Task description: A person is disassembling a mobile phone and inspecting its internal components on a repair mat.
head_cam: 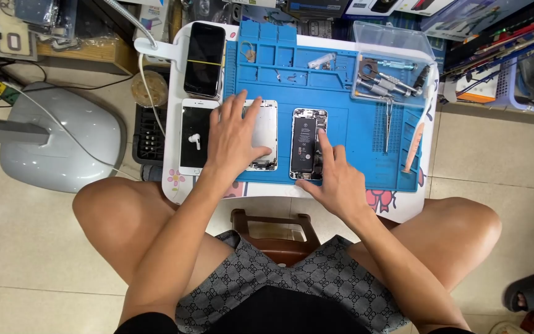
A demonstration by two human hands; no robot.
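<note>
Head view, looking down over my knees at a small white worktop (403,210) carrying a blue repair mat (353,133). My left hand (235,137), at centre left of the frame, lies flat and open with fingers spread on the detached screen panel (267,133), gripping nothing. My right hand (336,179), at centre, rests on the lower right edge of the opened phone body (305,143), index finger extended along its side; its grip is loose, closed on nothing. The phone body lies just beside the panel, battery exposed. Left of the mat lie a white phone (193,139) and, above it, a black phone (205,59). A clear tool tray (389,77) sits at upper right, tweezers (389,124) below it.
</note>
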